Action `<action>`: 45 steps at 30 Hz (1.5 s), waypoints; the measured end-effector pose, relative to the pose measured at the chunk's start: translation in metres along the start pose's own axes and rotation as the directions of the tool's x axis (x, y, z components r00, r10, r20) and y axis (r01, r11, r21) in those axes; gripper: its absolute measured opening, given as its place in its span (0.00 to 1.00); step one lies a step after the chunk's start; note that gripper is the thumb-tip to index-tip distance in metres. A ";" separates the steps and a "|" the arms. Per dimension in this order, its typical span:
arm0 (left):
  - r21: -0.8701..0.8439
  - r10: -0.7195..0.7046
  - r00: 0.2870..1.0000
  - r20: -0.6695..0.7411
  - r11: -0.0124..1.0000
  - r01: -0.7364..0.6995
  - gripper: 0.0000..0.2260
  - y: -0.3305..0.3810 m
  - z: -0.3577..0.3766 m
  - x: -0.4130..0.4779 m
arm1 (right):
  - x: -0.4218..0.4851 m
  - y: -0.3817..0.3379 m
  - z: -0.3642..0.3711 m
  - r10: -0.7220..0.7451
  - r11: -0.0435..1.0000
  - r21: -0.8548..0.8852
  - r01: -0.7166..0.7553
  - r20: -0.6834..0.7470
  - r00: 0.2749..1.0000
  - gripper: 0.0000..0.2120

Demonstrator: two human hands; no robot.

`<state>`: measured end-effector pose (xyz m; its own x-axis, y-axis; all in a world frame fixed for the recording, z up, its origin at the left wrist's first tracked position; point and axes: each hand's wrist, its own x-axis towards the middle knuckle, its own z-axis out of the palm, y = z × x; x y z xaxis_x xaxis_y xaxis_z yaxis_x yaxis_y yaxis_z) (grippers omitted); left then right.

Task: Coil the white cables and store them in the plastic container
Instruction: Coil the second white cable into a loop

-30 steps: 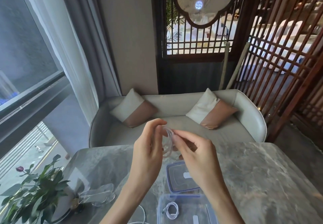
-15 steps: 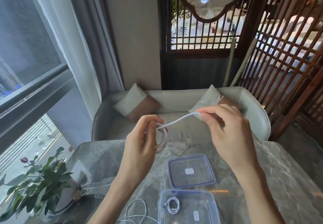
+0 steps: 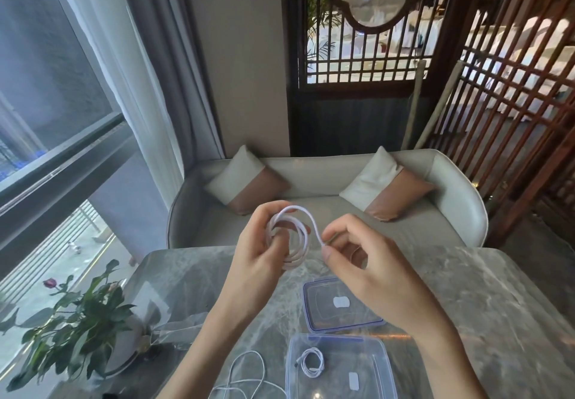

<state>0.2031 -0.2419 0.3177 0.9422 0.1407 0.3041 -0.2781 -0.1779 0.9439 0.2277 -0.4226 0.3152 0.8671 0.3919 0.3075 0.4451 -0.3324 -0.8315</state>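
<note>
My left hand (image 3: 258,252) holds a coil of white cable (image 3: 299,243) upright above the marble table. My right hand (image 3: 364,261) pinches the cable's free end, which arcs over the top of the coil. Below, near the table's front edge, sits the clear plastic container (image 3: 357,345) with one small coiled white cable (image 3: 312,363) inside. Its blue-rimmed lid (image 3: 314,311) lies flat just behind it, partly hidden by my right forearm. A loose white cable (image 3: 249,373) lies tangled on the table left of the container.
A potted plant with a rose (image 3: 74,317) and clear wrapping stands at the table's left corner. The grey marble table (image 3: 485,299) spreads to the right. Beyond it is a grey sofa (image 3: 460,212) with two cushions, a window at left, wooden lattice screens behind.
My right hand had pulled the cable end out to the right, then swung back toward the coil, laying another loop over it. The coil in my left hand has grown.
</note>
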 end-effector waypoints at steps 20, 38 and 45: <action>0.094 0.055 0.998 -0.039 0.994 -0.051 0.11 -0.011 0.021 0.000 | -0.022 0.005 -0.013 0.115 0.978 -0.152 -0.146 -0.194 0.974 0.04; -0.179 -0.048 0.989 0.138 0.981 0.073 0.14 -0.004 0.033 -0.015 | -0.020 -0.003 0.029 0.416 0.554 0.802 -0.224 -0.034 0.909 0.11; -0.200 -0.119 0.991 0.059 0.971 0.129 0.09 -0.002 0.029 -0.006 | -0.027 -0.002 0.035 0.081 0.896 0.443 0.037 -0.245 0.966 0.07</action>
<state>0.2034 -0.2706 0.3098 0.9779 0.1034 0.1815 -0.1864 0.0399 0.9817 0.1956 -0.4028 0.2926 0.9287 0.1413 0.3429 0.3318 0.0963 -0.9384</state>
